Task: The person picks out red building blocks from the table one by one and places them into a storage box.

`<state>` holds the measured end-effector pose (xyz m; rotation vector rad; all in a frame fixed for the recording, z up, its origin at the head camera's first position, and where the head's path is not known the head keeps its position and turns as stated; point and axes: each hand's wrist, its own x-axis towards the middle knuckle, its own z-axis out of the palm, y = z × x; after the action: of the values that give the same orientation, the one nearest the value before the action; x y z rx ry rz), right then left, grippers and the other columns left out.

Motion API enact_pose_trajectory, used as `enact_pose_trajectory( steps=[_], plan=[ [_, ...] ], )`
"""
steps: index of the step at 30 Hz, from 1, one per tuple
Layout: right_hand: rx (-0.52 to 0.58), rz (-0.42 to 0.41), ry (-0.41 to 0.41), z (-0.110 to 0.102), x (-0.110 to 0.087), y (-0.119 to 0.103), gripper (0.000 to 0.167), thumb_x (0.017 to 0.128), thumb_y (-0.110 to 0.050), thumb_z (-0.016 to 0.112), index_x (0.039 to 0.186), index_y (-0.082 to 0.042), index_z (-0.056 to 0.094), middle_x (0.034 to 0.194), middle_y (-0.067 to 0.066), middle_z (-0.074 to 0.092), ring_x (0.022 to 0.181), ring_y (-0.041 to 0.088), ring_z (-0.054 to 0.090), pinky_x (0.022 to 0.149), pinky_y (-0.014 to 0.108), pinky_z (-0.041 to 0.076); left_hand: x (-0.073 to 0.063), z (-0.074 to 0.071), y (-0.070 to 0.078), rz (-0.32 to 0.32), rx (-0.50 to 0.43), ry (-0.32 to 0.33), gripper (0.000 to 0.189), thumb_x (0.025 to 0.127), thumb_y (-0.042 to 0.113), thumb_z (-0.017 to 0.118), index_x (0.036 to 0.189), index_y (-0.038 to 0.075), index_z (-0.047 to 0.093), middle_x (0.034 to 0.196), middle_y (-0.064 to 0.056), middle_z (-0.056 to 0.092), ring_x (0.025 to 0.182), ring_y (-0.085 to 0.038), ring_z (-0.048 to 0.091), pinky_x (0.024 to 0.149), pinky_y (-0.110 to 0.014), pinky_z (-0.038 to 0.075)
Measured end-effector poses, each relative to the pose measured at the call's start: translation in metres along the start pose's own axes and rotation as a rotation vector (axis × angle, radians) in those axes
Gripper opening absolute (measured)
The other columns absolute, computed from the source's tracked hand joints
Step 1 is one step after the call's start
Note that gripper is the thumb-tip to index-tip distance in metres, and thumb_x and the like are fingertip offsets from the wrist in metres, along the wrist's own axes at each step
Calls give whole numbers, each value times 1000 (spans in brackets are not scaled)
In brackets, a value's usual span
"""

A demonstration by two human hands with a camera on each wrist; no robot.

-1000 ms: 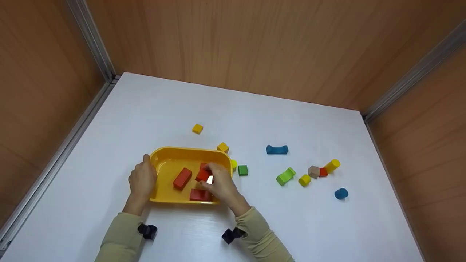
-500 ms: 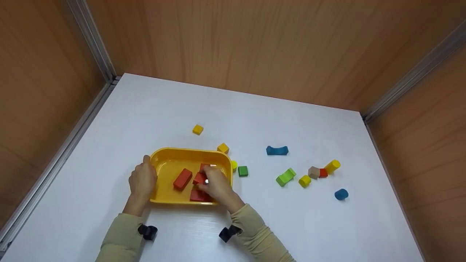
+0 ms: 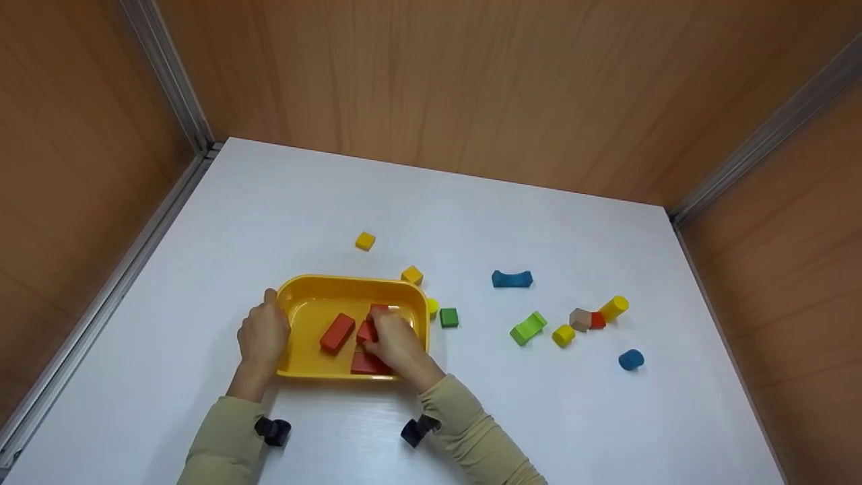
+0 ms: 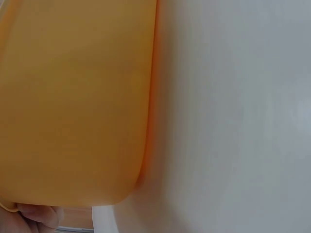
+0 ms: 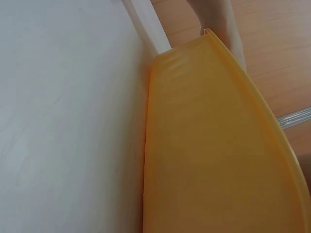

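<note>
A yellow plastic tray with several red blocks in it rests on the white table in the head view. My left hand grips its left end, thumb along the rim; in the left wrist view curled fingers show at the rim below the tray wall. Inside the tray's right half, my right hand pinches a red block between thumb and fingers. A longer red block lies slantwise left of it, and another red block lies near the front wall, partly under the hand.
Yellow cubes and a green cube lie close around the tray's right end. Farther right are a blue arch block, a light green block, a yellow cylinder and a blue cylinder. Wooden walls enclose the table.
My right hand has moved slightly left inside the tray, and the red block in its fingers has shifted left and toward me. The left hand and the tray have stayed in place.
</note>
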<state>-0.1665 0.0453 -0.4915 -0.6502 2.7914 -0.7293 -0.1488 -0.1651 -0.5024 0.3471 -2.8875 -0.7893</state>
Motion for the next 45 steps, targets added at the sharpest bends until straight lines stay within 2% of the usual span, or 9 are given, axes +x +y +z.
enact_pose_trajectory(
  steps=[7, 15, 22, 30, 33, 38, 43, 45],
  plan=[
    [-15, 22, -36, 2, 0, -2, 29, 76, -15, 70, 99, -7, 53, 80, 1, 53, 71, 14, 48, 67, 20, 43, -1, -1, 1, -4, 4, -1, 16, 88, 0, 42, 102, -7, 41, 70, -21, 54, 53, -28, 52, 44, -40, 42],
    [-57, 29, -30, 4, 0, -6, 26, 76, -13, 69, 97, -8, 54, 81, 2, 55, 70, 14, 49, 67, 22, 45, -1, 0, 1, 5, -3, 20, 17, 87, 1, 43, 102, -7, 42, 71, -22, 54, 55, -31, 54, 45, -41, 42],
    [-156, -38, 28, 7, -1, -4, 25, 73, -14, 72, 89, -7, 53, 73, 3, 56, 65, 15, 53, 59, 25, 45, -2, 0, 0, 27, -5, 37, 17, 86, -1, 43, 102, -7, 42, 67, -19, 53, 49, -26, 51, 42, -37, 42],
    [-68, 3, -40, 1, -4, -4, 32, 77, -17, 68, 104, -7, 54, 90, 3, 57, 76, 13, 50, 74, 21, 44, -1, 0, 1, 7, -8, 19, 19, 87, 0, 44, 104, -7, 42, 72, -21, 55, 54, -28, 53, 46, -40, 44],
    [-80, -21, -18, -3, -7, -5, 34, 78, -20, 67, 106, -6, 54, 93, 4, 57, 77, 12, 51, 74, 21, 45, -1, 0, 1, 5, -7, 12, 20, 87, 1, 43, 106, -8, 42, 73, -22, 55, 55, -28, 53, 47, -40, 44],
    [-63, -44, 25, -9, -13, -4, 31, 80, -23, 65, 104, -7, 54, 87, 2, 55, 72, 11, 49, 68, 17, 44, 0, 0, 0, 10, -3, 7, 22, 88, 2, 41, 107, -9, 41, 72, -22, 54, 54, -28, 53, 46, -40, 44],
    [0, -76, 90, -15, -22, 0, 29, 81, -18, 65, 105, -5, 56, 96, 3, 58, 83, 13, 53, 77, 22, 45, 0, 0, 0, 11, -6, 11, 21, 88, 2, 41, 107, -9, 41, 72, -22, 54, 54, -28, 52, 45, -40, 44],
    [17, -111, 133, -17, -26, 3, 27, 80, -15, 65, 103, -4, 57, 98, 5, 59, 83, 14, 54, 74, 22, 45, -1, 0, 0, 11, -6, 12, 21, 89, 2, 41, 107, -9, 41, 72, -22, 54, 54, -28, 53, 46, -40, 44]
  ],
)
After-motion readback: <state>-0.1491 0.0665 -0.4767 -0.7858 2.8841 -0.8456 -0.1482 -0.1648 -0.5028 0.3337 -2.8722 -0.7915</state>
